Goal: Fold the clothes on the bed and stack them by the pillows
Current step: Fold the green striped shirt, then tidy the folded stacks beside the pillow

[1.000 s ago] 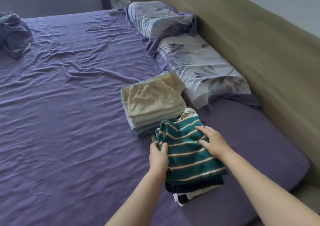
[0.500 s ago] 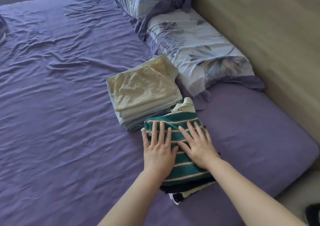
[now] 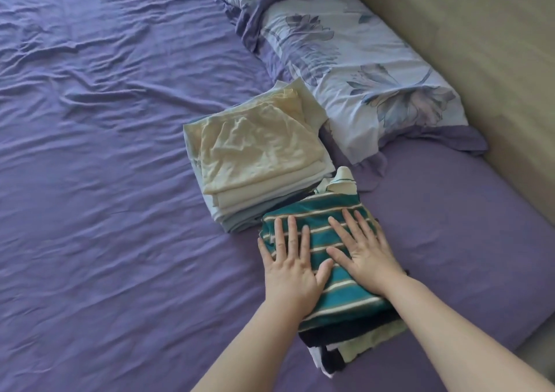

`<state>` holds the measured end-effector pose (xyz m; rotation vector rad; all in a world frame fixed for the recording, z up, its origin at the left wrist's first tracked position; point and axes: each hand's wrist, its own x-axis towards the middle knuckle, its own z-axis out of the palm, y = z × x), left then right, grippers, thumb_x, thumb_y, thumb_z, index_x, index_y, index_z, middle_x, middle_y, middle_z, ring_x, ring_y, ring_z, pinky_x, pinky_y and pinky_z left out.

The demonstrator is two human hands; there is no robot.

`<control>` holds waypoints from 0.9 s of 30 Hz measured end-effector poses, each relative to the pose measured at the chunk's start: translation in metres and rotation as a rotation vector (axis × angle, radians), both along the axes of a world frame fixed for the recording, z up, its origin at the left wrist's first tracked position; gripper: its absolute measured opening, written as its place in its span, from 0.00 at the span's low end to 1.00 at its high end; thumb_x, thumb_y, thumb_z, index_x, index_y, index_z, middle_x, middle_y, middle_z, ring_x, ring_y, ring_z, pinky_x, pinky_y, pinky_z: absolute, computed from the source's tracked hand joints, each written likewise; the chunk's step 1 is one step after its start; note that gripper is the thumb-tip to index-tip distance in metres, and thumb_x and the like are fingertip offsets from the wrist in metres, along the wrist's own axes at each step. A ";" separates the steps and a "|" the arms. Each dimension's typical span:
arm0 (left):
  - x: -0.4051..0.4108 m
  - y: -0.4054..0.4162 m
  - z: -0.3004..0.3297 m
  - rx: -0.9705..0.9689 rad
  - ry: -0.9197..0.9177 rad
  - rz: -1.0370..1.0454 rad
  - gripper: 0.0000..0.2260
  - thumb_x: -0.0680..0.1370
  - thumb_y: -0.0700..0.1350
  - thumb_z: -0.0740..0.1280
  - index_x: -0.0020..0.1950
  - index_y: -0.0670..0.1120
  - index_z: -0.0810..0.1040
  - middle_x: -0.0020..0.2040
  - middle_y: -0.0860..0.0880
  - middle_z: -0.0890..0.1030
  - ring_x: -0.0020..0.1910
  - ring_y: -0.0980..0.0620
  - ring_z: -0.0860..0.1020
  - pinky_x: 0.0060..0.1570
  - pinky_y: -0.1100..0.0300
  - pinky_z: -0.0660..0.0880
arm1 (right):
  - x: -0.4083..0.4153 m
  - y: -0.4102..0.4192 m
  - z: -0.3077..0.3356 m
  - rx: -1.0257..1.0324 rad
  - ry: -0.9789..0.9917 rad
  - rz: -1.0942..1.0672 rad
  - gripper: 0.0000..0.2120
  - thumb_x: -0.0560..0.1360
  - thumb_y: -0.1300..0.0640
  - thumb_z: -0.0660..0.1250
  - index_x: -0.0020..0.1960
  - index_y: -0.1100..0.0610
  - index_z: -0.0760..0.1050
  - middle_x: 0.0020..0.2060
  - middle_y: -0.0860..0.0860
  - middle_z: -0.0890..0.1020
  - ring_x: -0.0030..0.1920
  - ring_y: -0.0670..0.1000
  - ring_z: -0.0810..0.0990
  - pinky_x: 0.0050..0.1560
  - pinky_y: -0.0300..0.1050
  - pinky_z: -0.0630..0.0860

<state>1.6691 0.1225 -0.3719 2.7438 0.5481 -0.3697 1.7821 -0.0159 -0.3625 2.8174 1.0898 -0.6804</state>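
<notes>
A folded teal shirt with cream stripes (image 3: 318,214) tops a low stack of dark and pale clothes (image 3: 354,340) on the purple bed (image 3: 105,181). My left hand (image 3: 289,267) lies flat on the shirt's left half, fingers straight and spread. My right hand (image 3: 365,249) presses flat on its right half, fingers spread too. Just behind stands a second stack of folded cream and pale blue clothes (image 3: 258,157). Both stacks sit beside the floral pillows (image 3: 360,70).
A beige padded headboard (image 3: 480,61) runs along the right side behind the pillows. The mattress edge drops off at the lower right (image 3: 537,346). Wrinkled purple sheet stretches away to the left.
My left hand went from gripping the shirt's left edge to lying flat on top. My right hand flattened and spread. The view tilted down and closer to the stacks.
</notes>
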 end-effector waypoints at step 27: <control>0.072 0.162 0.058 -0.290 -0.273 0.849 0.30 0.80 0.58 0.56 0.78 0.46 0.52 0.76 0.46 0.60 0.74 0.47 0.57 0.72 0.51 0.56 | 0.116 0.186 0.059 0.138 -0.028 0.471 0.29 0.79 0.37 0.44 0.75 0.41 0.39 0.75 0.46 0.35 0.70 0.49 0.25 0.70 0.54 0.28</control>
